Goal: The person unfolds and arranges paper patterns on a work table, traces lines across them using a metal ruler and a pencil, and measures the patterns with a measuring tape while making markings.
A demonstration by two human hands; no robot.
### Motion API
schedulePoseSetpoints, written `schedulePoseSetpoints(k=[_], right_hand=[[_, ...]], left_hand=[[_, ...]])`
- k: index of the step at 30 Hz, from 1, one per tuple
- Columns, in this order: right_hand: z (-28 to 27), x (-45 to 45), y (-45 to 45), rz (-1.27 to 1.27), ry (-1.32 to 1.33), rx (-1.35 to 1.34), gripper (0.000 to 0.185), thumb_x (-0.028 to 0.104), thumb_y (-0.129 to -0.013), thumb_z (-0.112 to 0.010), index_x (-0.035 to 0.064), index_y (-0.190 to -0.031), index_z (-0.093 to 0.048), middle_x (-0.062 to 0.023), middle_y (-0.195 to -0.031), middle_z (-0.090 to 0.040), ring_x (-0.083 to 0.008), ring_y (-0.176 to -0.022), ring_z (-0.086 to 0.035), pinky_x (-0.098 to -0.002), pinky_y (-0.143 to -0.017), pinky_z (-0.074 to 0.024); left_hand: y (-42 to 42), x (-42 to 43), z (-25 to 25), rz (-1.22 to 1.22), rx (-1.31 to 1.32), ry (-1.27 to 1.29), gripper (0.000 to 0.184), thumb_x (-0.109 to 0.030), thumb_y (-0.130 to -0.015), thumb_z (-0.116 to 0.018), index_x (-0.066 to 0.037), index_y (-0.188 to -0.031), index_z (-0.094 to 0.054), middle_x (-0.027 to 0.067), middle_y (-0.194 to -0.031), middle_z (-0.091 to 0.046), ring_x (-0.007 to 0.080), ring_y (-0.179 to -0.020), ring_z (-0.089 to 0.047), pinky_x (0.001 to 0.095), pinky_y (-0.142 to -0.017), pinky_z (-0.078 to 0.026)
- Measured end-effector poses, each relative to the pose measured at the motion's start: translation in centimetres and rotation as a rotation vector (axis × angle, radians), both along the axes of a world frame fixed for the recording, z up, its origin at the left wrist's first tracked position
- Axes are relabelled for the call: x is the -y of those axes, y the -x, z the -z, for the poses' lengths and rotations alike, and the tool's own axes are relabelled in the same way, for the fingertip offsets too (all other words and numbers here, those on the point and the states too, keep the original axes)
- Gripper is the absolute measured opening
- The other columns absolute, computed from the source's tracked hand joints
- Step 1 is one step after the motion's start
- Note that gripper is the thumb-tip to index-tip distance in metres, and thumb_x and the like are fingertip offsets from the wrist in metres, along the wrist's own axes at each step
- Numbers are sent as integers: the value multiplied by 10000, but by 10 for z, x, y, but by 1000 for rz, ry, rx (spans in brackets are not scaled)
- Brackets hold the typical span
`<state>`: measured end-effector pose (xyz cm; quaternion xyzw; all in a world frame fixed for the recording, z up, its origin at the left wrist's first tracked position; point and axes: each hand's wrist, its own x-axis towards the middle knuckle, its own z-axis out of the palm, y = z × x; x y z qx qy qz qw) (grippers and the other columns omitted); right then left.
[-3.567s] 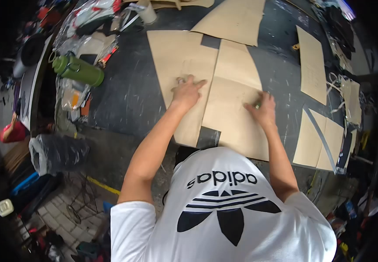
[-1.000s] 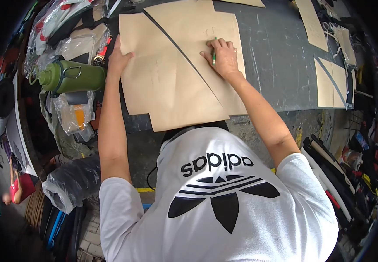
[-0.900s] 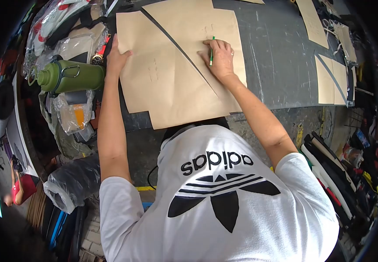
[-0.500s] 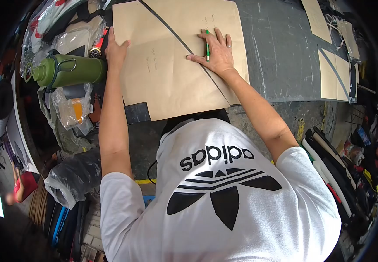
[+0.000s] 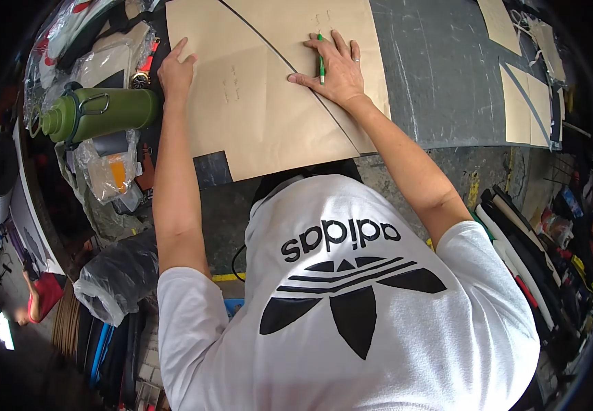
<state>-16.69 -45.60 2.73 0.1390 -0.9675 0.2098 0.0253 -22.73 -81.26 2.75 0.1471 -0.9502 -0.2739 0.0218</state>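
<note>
A large sheet of brown paper (image 5: 269,130) with handwritten marks lies on the dark table. A long thin dark strip (image 5: 259,35) crosses it diagonally. My left hand (image 5: 177,74) rests at the sheet's left edge, thumb and forefinger apart, holding nothing. My right hand (image 5: 339,72) presses on the sheet near its right side, fingers spread and thumb on the strip. A slim green pen (image 5: 322,60) is tucked among the right hand's fingers, pointing away from me.
A green bottle (image 5: 108,113) lies on its side left of my left forearm, among plastic bags and a watch (image 5: 140,80). More brown paper pieces (image 5: 526,103) lie on the table's (image 5: 433,89) right end. Rolls of material (image 5: 515,240) stand below right. Another person (image 5: 44,294) is far left.
The brown sheet and both hands have shifted slightly left and up in view, partly with the camera. My left fingers are bent more, and the right forefinger has curled nearer the pen.
</note>
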Motion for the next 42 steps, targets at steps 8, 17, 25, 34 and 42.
schedulePoseSetpoints(k=[8, 17, 25, 34, 42], right_hand=[[4, -1, 2, 0, 10, -16, 928, 806, -755, -664, 191, -1436, -520, -24, -1531, -516, -346, -1536, -240, -575, -1246, -65], [1, -1, 2, 6, 18, -23, 897, 769, -756, -699, 169, -1406, -553, -23, -1532, -518, -342, -1521, -277, -532, -1251, -98], [1, -2, 1, 2, 40, -30, 880, 754, -771, -700, 160, -1404, -553, -31, -1524, -525, -350, -1517, -284, -527, -1244, -109], [0, 0, 3, -7, 56, -46, 877, 744, -776, -704, 148, -1401, -553, -45, -1516, -530, -349, -1520, -280, -531, -1245, -104], [-11, 1, 1, 15, 7, 49, 876, 737, -779, -704, 155, -1414, -541, -45, -1526, -518, -336, -1533, -260, -539, -1255, -82]], left_hand=[[0, 5, 9, 0, -34, 30, 551, -326, -846, -801, -338, -1377, -653, 187, -1238, -709, 375, -1130, -675, 429, -1001, -504], [2, 7, 13, 22, -61, 33, 555, -333, -847, -801, -332, -1380, -650, 191, -1252, -702, 378, -1148, -671, 433, -1005, -502], [4, 2, 6, -4, -25, 38, 566, -341, -840, -808, -326, -1383, -648, 201, -1244, -704, 384, -1140, -673, 429, -1001, -505], [6, 4, 7, -19, -15, 20, 574, -338, -829, -816, -318, -1379, -652, 210, -1230, -704, 386, -1129, -674, 427, -989, -512], [8, 1, 6, -11, -35, 33, 565, -322, -825, -817, -296, -1368, -664, 225, -1210, -703, 391, -1110, -675, 429, -977, -517]])
